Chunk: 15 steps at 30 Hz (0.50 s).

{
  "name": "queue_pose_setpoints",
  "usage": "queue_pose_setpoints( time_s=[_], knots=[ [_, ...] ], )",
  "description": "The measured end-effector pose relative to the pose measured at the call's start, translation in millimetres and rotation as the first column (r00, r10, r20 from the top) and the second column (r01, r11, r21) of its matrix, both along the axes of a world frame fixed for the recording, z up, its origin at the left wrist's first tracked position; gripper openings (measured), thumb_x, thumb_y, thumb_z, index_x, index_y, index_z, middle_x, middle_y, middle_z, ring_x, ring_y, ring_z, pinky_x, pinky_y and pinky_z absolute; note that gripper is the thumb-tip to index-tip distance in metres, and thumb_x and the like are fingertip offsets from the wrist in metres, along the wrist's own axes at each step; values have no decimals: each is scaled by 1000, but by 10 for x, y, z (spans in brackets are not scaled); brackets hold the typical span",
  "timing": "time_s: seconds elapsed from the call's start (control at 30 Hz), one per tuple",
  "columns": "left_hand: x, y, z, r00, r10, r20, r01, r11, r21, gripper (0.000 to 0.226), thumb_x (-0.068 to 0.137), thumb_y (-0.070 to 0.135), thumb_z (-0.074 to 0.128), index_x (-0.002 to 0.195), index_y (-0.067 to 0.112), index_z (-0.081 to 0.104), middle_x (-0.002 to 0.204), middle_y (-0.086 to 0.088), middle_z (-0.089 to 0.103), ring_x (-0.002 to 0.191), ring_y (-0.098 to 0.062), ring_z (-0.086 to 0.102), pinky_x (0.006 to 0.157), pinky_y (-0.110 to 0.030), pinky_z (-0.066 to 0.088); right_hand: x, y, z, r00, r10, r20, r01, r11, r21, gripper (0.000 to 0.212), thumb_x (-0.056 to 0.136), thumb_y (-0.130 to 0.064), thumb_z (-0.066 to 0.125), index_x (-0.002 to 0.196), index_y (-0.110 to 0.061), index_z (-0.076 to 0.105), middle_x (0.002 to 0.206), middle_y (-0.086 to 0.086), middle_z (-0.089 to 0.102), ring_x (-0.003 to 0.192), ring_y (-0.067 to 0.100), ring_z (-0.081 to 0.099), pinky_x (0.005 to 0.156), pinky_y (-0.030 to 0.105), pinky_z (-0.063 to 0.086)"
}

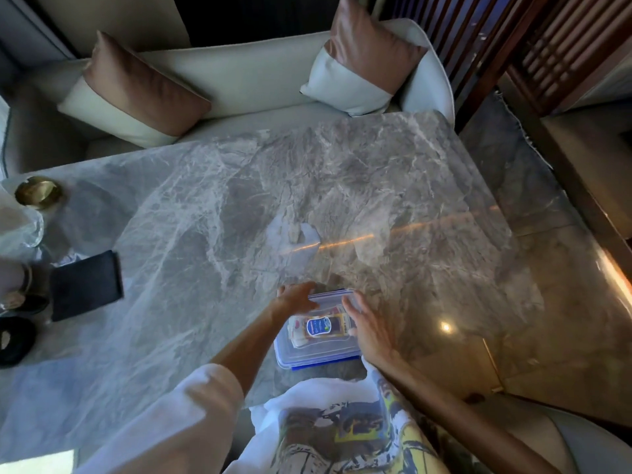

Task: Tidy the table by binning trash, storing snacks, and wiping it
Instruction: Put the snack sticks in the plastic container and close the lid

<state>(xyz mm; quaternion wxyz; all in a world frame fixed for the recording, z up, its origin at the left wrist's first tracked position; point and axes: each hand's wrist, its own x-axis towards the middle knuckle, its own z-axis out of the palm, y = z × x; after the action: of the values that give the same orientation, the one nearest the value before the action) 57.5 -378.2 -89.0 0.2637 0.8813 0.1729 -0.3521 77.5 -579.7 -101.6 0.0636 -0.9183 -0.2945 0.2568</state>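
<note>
A dark cloth [85,285] lies far left on the marble bench [239,200]. My left grip [297,297] clasps the far left corner of the lidded snack box [318,331] at the near edge; my right grip [367,328] rests flat and spread on its right side.

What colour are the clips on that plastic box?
Blue, on a clear box; the near clip shows best in the head view.

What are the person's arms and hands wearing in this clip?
The left hand and right hand are bare: no gloves, rings or watch visible. A loose white sleeve covers the left upper arm; the right forearm is uncovered.
</note>
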Motion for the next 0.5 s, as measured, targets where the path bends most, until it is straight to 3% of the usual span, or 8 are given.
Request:
queue_pose_setpoints(
  time_s=[0.1, 0.17, 0.3, 0.5],
  knots=[
    [89, 67, -21, 998, -22, -58, 17, 995, -98, 47, 90, 22, 64, 135, 9, 54, 137, -12, 58, 125, -27, 54, 97, -29, 39, 10, 17, 52, 999, -7, 37, 9, 999, -47, 74, 90, -4, 60, 149, -31, 26, 160, -3, 13, 85, 21, 66, 68, 29, 54],
    [92, 96, -25, 1000, -9, -19, 8, 998, -64, 50, 86, 26, 69, 133, 14, 56, 133, -11, 58, 124, -28, 53, 103, -33, 38, -4, 37, 88, 999, -7, 32, 9, 998, -60, 71, 91, -9, 60, 149, -31, 26, 159, -2, 14, 83, 21, 65, 62, 26, 45],
    [-10, 26, -62, 990, -20, 141, 8, 997, 81, 45, 83, 35, 70, 127, 31, 61, 123, -6, 57, 121, -28, 44, 107, -37, 35, -3, 49, 149, 1000, -16, 20, 17, 999, -51, 69, 92, -9, 57, 150, -30, 26, 158, -2, 15, 88, 24, 66, 67, 29, 48],
    [-72, -117, -57, 973, 77, 219, -112, 982, 153, 39, 85, 31, 69, 124, 30, 66, 116, -3, 56, 115, -24, 45, 99, -34, 43, 8, 43, 176, 999, -33, 0, 33, 999, 25, 69, 90, -4, 58, 148, -29, 31, 158, -1, 17, 94, 25, 66, 73, 32, 53]
  ],
)
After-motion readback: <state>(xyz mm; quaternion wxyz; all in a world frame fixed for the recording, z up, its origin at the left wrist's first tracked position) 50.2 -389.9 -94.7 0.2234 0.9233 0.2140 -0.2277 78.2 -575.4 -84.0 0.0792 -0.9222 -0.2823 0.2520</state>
